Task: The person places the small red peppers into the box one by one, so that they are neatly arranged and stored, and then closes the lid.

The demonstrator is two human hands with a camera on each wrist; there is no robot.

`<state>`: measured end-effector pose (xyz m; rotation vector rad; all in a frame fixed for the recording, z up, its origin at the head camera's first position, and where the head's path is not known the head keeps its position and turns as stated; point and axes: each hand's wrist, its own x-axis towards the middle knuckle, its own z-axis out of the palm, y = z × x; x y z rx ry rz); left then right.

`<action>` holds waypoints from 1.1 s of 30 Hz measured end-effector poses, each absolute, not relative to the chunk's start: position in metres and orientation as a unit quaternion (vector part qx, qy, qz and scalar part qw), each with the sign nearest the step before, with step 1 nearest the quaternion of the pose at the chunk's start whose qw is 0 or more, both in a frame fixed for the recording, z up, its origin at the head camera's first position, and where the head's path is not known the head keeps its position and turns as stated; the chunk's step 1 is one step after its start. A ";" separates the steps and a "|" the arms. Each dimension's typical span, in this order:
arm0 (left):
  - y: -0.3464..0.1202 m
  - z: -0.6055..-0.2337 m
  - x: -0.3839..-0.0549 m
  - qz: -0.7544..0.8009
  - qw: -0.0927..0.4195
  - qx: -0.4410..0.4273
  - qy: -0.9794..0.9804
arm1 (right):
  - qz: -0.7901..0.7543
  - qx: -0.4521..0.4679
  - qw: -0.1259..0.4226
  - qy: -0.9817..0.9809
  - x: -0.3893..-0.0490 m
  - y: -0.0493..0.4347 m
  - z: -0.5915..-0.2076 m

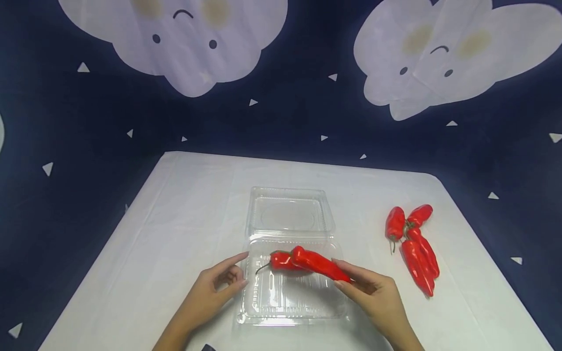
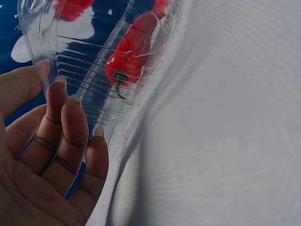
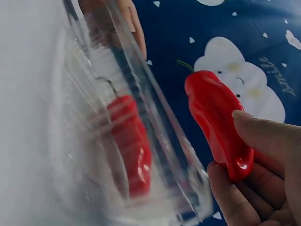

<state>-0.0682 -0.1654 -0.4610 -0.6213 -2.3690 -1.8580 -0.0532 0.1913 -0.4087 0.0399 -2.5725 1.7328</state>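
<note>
My right hand (image 1: 373,292) pinches a long red chili pepper (image 1: 318,263) by its lower end, between thumb and fingers. The held pepper (image 3: 216,117) is raised, its green stem pointing away from the hand in the right wrist view. Below it, a second red pepper (image 1: 281,261) lies in the base of a clear plastic clamshell box (image 1: 285,302), partly covered by the held one in the head view. My left hand (image 1: 210,287) is at the box's left side, thumb and index finger spread with their tips at the rim, the other fingers bent.
The box's hinged lid (image 1: 290,209) lies opened away from me. Several red peppers (image 1: 414,253) sit in a group on the right of the white table (image 1: 175,195). A dark blue cloth with clouds (image 1: 290,117) is beyond the table.
</note>
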 end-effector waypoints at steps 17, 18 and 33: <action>-0.164 -0.458 -0.068 -0.603 0.016 -0.180 -0.777 | 0.504 0.152 0.003 -0.850 -0.060 0.169 -0.419; -0.164 -0.458 -0.069 -0.602 0.016 -0.179 -0.778 | 0.497 0.157 0.007 -0.854 -0.060 0.168 -0.419; -0.164 -0.457 -0.069 -0.600 0.016 -0.182 -0.779 | 0.432 0.170 0.002 -0.886 -0.059 0.157 -0.417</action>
